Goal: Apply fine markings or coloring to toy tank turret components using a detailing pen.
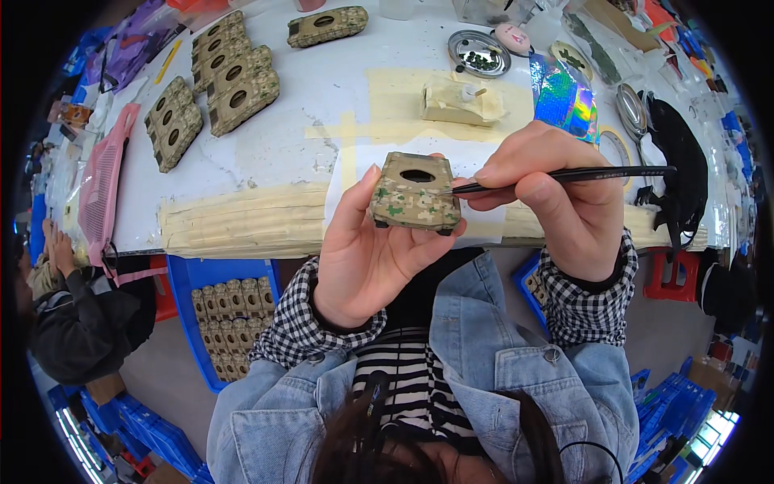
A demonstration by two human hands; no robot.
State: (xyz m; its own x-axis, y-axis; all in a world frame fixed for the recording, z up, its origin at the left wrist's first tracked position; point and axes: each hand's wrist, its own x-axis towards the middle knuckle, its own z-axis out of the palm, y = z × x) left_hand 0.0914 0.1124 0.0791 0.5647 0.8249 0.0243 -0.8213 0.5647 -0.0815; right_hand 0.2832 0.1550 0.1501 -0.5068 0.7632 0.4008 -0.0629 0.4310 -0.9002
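Observation:
My left hand [359, 258] holds a small camouflage-patterned casing [418, 200] by its sides, with its patterned face up. The casing has a dark oval hole near its far edge and green specks on its nearer half. In my right hand [568, 198] is a slim black pair of tweezers [556, 175], pinched between thumb and fingers. Their pointed tip meets the casing's right side, just below the hole. Whether the tip grips anything is too small to tell. Beyond my hands, a tape-covered block [459, 103] with a small white knob sits on the table.
More camouflage casings [238, 77] lie at the far left, one [326, 27] farther back. A round metal dish [479, 55] holds small dark pieces. Shiny holographic pouch [564, 93] and black cloth [677, 161] are right. A blue tray [184, 302] of casings stands below the table edge.

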